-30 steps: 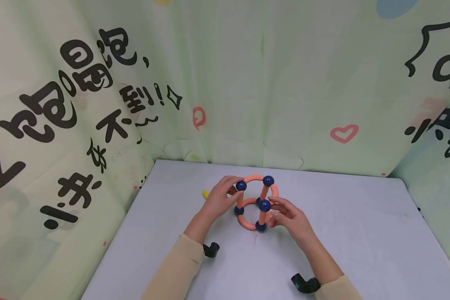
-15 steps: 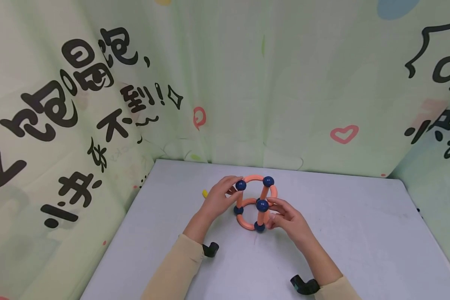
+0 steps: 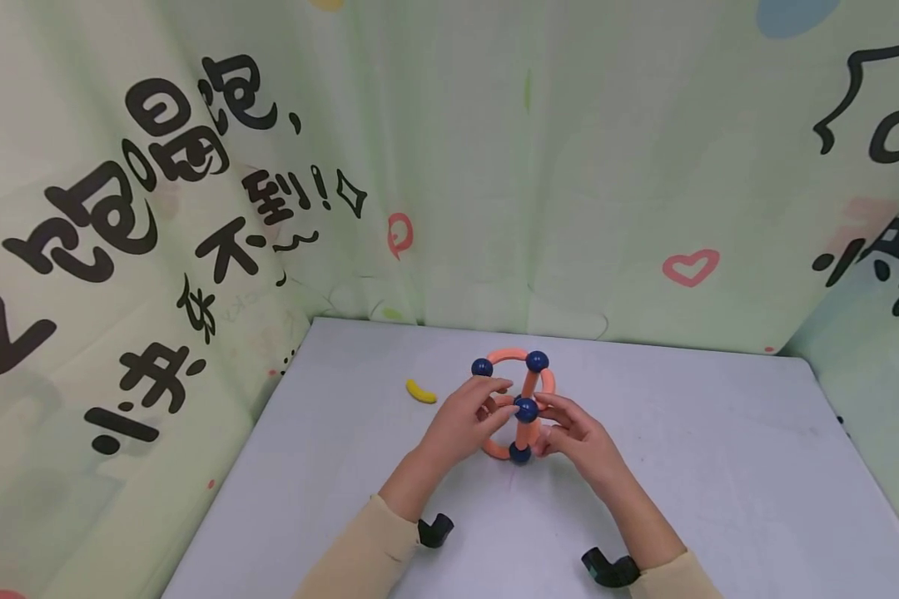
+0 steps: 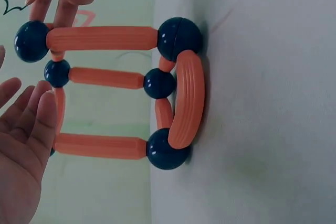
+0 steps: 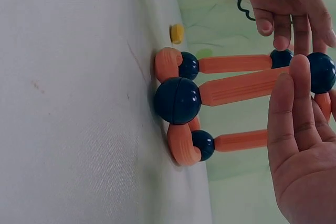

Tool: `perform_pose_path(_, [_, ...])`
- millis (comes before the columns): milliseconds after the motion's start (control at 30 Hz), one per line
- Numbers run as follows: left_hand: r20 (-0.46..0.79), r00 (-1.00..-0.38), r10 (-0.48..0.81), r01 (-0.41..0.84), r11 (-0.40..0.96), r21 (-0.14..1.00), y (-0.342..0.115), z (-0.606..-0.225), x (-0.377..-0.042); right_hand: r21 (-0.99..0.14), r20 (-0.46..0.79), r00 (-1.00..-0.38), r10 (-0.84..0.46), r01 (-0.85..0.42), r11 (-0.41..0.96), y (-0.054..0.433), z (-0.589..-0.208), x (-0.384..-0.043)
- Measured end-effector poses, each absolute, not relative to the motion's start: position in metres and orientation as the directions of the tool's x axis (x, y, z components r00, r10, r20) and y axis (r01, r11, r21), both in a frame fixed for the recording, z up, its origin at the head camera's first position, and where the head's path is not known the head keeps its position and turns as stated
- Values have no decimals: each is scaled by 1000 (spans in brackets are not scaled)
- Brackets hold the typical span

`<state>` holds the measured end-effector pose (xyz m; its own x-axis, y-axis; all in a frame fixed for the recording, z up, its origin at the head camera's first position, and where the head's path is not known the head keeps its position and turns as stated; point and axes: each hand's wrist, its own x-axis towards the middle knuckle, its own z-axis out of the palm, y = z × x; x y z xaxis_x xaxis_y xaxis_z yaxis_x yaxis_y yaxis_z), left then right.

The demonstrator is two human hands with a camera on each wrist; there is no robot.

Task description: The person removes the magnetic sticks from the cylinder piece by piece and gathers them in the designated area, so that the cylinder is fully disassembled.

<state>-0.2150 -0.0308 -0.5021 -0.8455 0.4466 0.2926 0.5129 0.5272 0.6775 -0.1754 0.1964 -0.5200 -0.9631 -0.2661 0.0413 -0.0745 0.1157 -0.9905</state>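
Observation:
A frame of orange magnetic sticks (image 3: 530,383) and dark blue balls stands on the table, with curved sticks forming a lower ring and part of an upper one. My right hand (image 3: 580,437) pinches the frame beside the near upper ball (image 3: 527,410); in the right wrist view its fingers (image 5: 302,98) lie across an upright stick (image 5: 241,88). The exact contact is partly hidden. My left hand (image 3: 464,420) reaches toward that same ball with loosely extended fingers, holding nothing. In the left wrist view its fingers (image 4: 39,111) are in front of an upright stick's upper end.
A yellow curved piece (image 3: 421,392) lies on the white table (image 3: 330,449), left of the frame. Printed curtains (image 3: 464,166) rise behind and beside the table. A black wrist device (image 3: 610,567) is on my right forearm, another (image 3: 436,531) on my left.
My left hand has left the far-left upper ball and moved right and nearer, toward the near ball. The yellow piece has come into fuller view. My right hand stays at the frame's right side.

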Motion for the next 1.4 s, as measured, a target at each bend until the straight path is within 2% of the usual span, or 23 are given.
perform_pose_path(167, [192, -855, 481, 452, 512, 731, -17, -505, -211, -988, 46, -962, -268, -84, 132, 198, -522, -176])
perform_pose_path(367, [204, -850, 486, 474, 536, 699, -10, -508, -210, -985, 61, -960, -273, -101, 137, 202, -521, -176])
perform_pose_path(700, [201, -851, 486, 468, 527, 709, -8, -506, -209, -972, -81, -993, -85, 60, 229, 204, -505, -189])
perform_pose_path(1033, [179, -857, 483, 449, 531, 719, -9, -504, -211, -965, -157, -980, -123, 125, 230, 196, -498, -207])
perform_pose_path(1400, [210, -836, 507, 488, 512, 707, -11, -505, -212, -966, -166, -976, -138, 133, 222, 194, -499, -211])
